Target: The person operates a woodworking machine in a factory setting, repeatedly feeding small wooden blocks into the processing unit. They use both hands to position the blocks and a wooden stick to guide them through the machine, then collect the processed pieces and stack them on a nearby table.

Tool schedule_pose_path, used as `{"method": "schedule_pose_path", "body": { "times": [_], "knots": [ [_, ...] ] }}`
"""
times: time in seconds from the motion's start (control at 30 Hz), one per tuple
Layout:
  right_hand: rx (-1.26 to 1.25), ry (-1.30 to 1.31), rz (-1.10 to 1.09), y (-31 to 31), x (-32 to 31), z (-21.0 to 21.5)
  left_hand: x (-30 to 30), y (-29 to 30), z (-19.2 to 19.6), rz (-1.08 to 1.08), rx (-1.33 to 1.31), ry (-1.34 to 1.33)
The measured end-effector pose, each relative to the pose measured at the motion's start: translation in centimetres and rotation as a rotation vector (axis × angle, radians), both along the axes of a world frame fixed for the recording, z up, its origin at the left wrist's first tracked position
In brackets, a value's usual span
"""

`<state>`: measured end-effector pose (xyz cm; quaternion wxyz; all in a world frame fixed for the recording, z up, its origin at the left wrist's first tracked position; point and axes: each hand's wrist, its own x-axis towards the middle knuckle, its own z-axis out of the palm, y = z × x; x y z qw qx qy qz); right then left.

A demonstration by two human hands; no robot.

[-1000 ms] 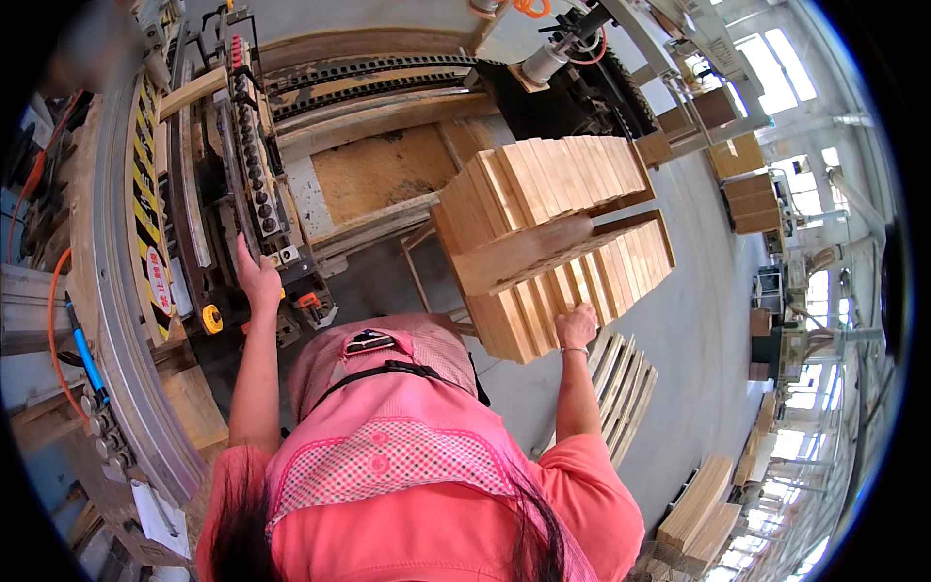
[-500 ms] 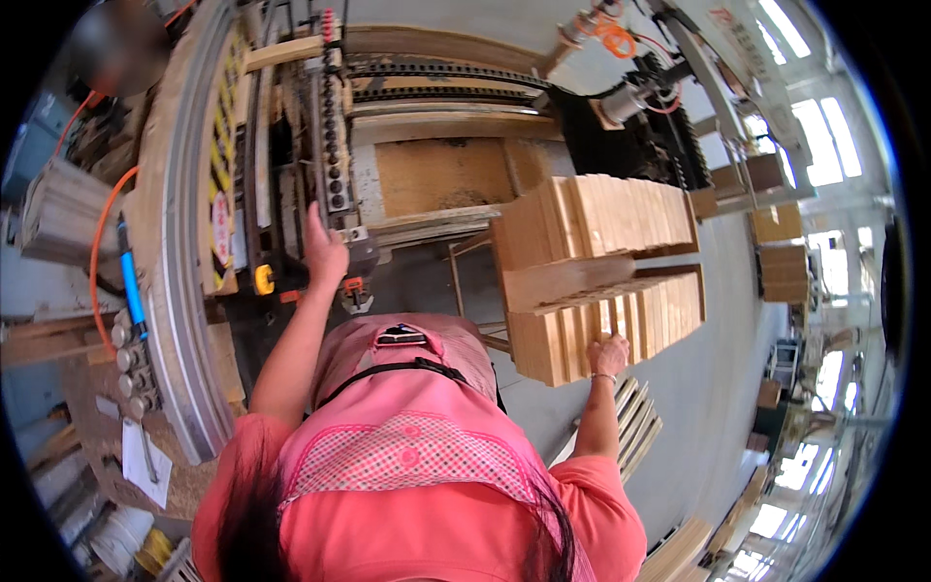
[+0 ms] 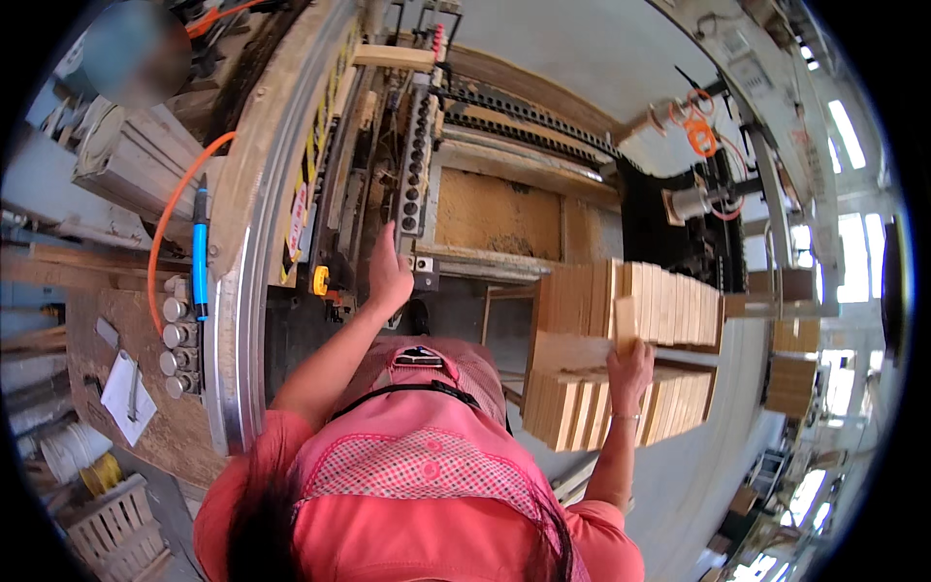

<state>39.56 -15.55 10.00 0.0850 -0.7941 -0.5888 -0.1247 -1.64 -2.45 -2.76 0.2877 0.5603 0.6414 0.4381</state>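
In my right hand (image 3: 630, 371) is a small flat wooden piece (image 3: 626, 322), gripped at its near end. It stands up above two rows of similar wooden pieces (image 3: 572, 407), which sit on edge on a wooden stand to my right. My left hand (image 3: 390, 276) has its fingers stretched forward, beside the near end of a long metal bar with a row of black round parts (image 3: 411, 184). That bar belongs to a machine in front of me. The left palm is partly hidden, and I see nothing held in it.
Left of me runs a long metal-edged machine beam (image 3: 242, 320). A blue air gun (image 3: 200, 252) and an orange hose (image 3: 160, 233) hang by it. A yellow knob (image 3: 321, 280) sits near my left forearm. A paper sheet (image 3: 126, 398) lies on a board.
My right hand has lifted a wooden piece up from the near row and moved forward with it. My left hand stays by the bar's end. The whole view has shifted.
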Motion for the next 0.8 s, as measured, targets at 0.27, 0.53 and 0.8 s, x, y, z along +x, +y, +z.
{"method": "schedule_pose_path", "body": {
  "times": [0.27,0.53,0.8],
  "knots": [
    [-0.049,0.073,0.849,28.8,-13.4,1.1,0.1,-0.1,1.3,0.026,-0.045,-0.033],
    [-0.035,0.039,1.148,50.5,-29.9,-0.8,0.5,-0.7,1.9,0.166,-0.099,0.020],
    [-0.224,-0.046,1.167,57.0,-37.5,-3.3,0.9,-0.7,2.8,0.225,-0.180,0.072]
  ]
}}
